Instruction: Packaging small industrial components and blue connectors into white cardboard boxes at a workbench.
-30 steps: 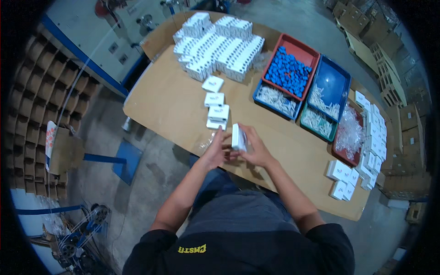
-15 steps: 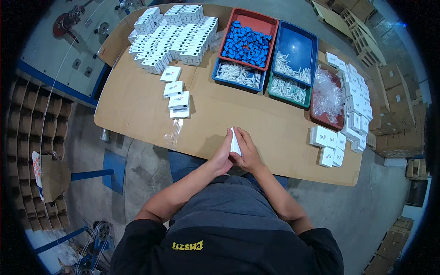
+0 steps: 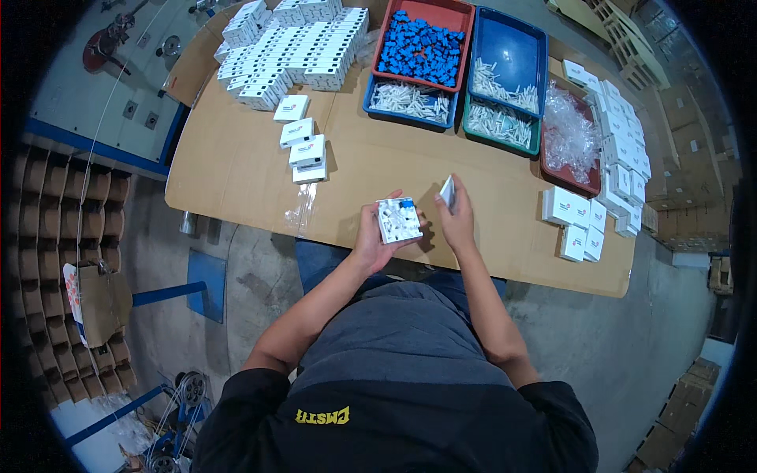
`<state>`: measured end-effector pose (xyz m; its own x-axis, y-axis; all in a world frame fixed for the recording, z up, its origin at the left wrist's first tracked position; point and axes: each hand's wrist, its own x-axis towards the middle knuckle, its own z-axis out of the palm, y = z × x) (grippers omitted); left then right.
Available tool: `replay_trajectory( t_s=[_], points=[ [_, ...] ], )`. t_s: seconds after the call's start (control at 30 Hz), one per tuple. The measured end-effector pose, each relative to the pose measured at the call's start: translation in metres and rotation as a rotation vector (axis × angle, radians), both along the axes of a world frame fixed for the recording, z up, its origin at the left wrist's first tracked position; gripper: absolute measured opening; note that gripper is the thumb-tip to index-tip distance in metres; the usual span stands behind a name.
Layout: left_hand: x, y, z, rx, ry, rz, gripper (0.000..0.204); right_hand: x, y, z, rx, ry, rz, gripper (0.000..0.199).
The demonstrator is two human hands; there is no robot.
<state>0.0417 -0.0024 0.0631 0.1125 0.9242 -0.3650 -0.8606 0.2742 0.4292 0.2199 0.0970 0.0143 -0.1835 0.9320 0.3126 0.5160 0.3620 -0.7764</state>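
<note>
My left hand [image 3: 368,239] is wrapped round a small square white box [image 3: 399,225], its open side up. White parts lie inside it, with a blue piece [image 3: 407,203] at its far right corner. Just to the right, my right hand [image 3: 460,222] grips a thin white lid [image 3: 448,191] tilted on edge, apart from the box. Both hands are above the near edge of the cardboard-covered table [image 3: 260,177].
Closed white boxes [image 3: 307,151] form a short row on the left; stacked ones [image 3: 296,55] stand behind. More boxes [image 3: 623,142] line the right. Between them are a red tray [image 3: 384,72] of blue pieces, trays of white plugs [image 3: 414,102], and a tray of clear plastic bags [image 3: 569,134].
The white item that both hands held together has come apart. My left hand keeps the open box, and my right hand has moved right and up with the lid.
</note>
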Motion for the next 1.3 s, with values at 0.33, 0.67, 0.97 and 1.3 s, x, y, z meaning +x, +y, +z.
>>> replay_trajectory(
  t_s=[0.33, 0.67, 0.97, 1.3],
  points=[
    [0.004, -0.005, -0.021, 0.168, 0.471, 0.023, 0.064, -0.042, -0.028, 0.034, -0.533, 0.146, 0.211, 0.038],
    [-0.017, -0.001, -0.034, 0.014, 0.425, 0.337, 0.059, -0.050, -0.030, 0.004, -0.512, 0.231, 0.134, 0.033],
    [-0.021, 0.011, -0.005, -0.015, 0.297, 0.185, 0.062, -0.079, 0.171, 0.114, -0.465, 0.197, 0.266, 0.050],
    [-0.027, 0.015, -0.032, -0.002, 0.287, 0.316, 0.055, -0.089, -0.004, 0.051, -0.570, -0.013, 0.556, 0.018]
  ],
)
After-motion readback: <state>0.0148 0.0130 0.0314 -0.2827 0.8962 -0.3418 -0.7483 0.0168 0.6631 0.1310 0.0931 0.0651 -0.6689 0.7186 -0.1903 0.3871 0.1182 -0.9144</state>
